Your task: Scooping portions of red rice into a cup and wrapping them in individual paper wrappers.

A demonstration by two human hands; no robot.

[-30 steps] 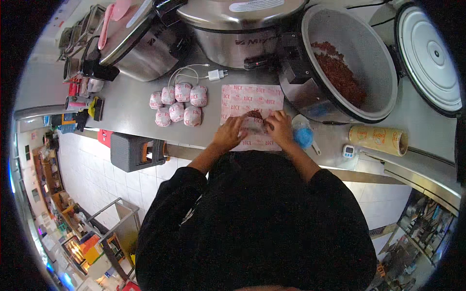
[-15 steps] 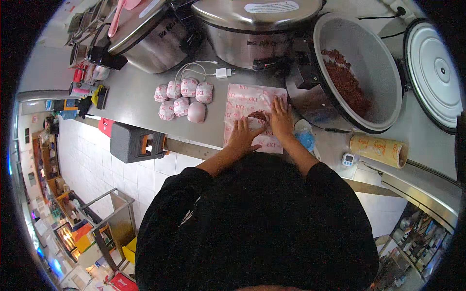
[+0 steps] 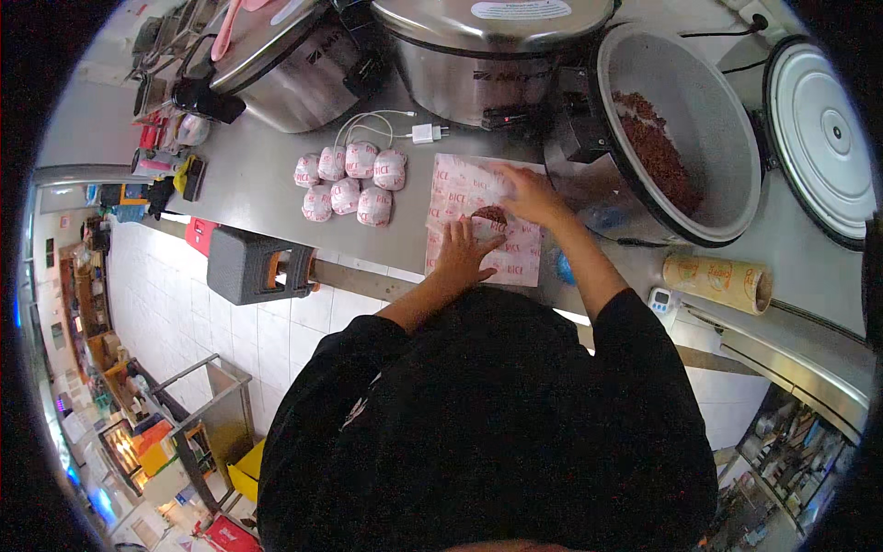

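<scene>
A mound of reddish-brown rice lies on printed wrapping paper on the steel counter, partly covered by a folded piece of the paper. My left hand rests open on that fold, fingers spread and just in front of the rice. At the far edge of the sheet, my right hand is closed on the paper, and a raised, blurred flap extends left from its fingers. To the left sit several wrapped rice packets in two rows, close together.
An open rice cooker with rice stands right; its lid is swung back. Two closed cookers stand behind. A white charger with cable lies beyond the packets. A wrap roll and small timer are at right.
My right hand has gone from lying flat on the paper's right side to gripping its far part, lifting a flap. My left hand stays nearly in place by the rice.
</scene>
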